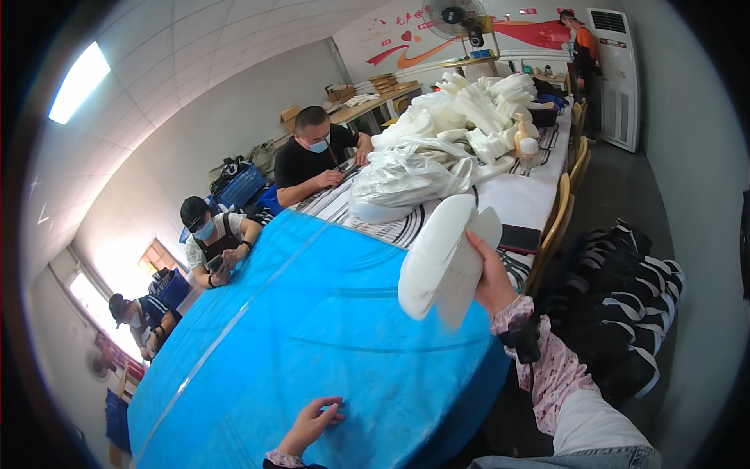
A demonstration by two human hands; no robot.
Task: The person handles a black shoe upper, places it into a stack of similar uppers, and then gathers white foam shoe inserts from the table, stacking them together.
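My right hand [495, 280] is raised over the right part of the blue-covered table [297, 313]. Its fingers are wrapped round a few white insoles [434, 248], which fan out to the left; the edge of one is smeared by motion. Low in the picture, my left hand [311, 426] hovers over the table's near side, fingers loosely bent and apart, with nothing seen in it. Beyond the insoles, a dark phone [519, 239] lies near the table's right edge. A clear plastic bag [406, 178] bulges at the front of a large heap of white insoles [480, 109].
Black shoes with white soles [625, 313] crowd the floor at right, beside wooden chairs [555, 230]. Pump bottles [523, 141] stand by the heap. Across the table sit masked people [316, 160], two of them handling phones. A fan [453, 16] stands at the back.
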